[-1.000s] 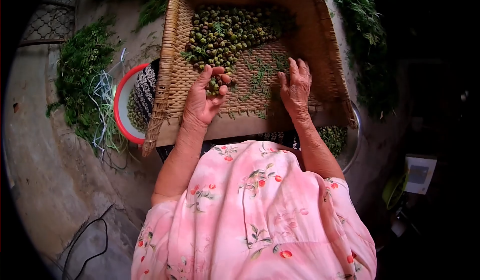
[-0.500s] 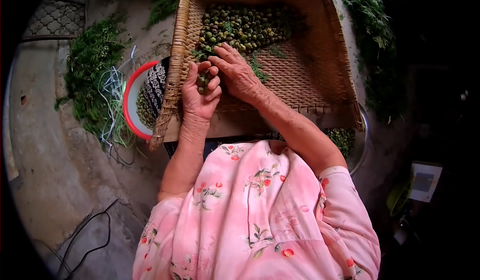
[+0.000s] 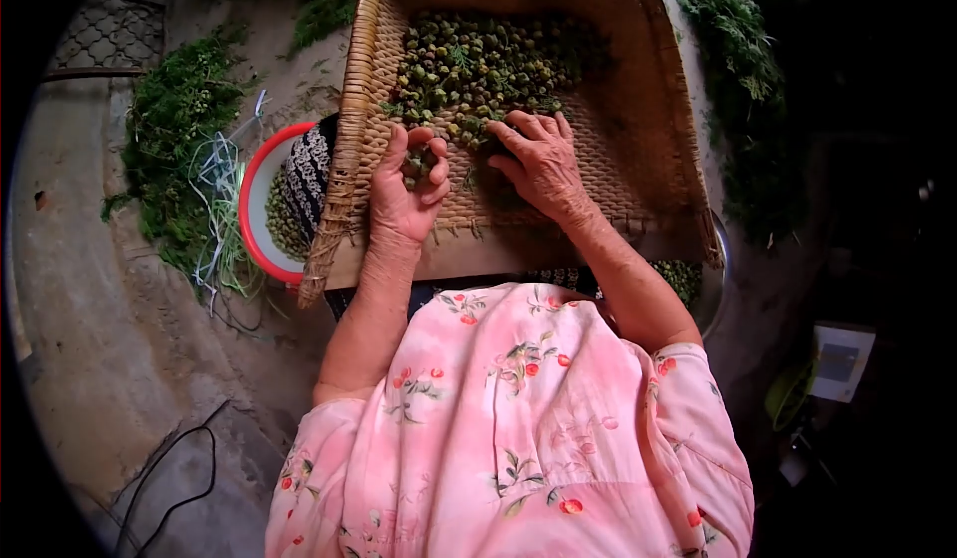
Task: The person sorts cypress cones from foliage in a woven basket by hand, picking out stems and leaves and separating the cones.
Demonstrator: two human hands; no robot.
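A wicker basket (image 3: 634, 149), with one open side toward me, rests over my lap. Small round green cones (image 3: 478, 64) are heaped in its far left part, with a few leafy green sprigs among them. Near the basket's left rim, my left hand (image 3: 407, 194) is palm up, its fingers curled around several cones. My right hand (image 3: 543, 164) is palm down at the near edge of the heap. Its fingers are apart, and the tips touch or hover just over the cones and the woven floor; I cannot tell which.
At the left stands a red-rimmed basin (image 3: 249, 221) with more cones, partly covered by dark patterned cloth (image 3: 307, 174). Cut green branches (image 3: 184, 119) and pale plastic strips (image 3: 221, 209) lie beside it. More branches (image 3: 733, 49) are at the right. A black cable (image 3: 211, 458) crosses the floor.
My right hand has moved right, away from my left hand, to the near edge of the heap. The left hand stays almost in place, still curled around cones.
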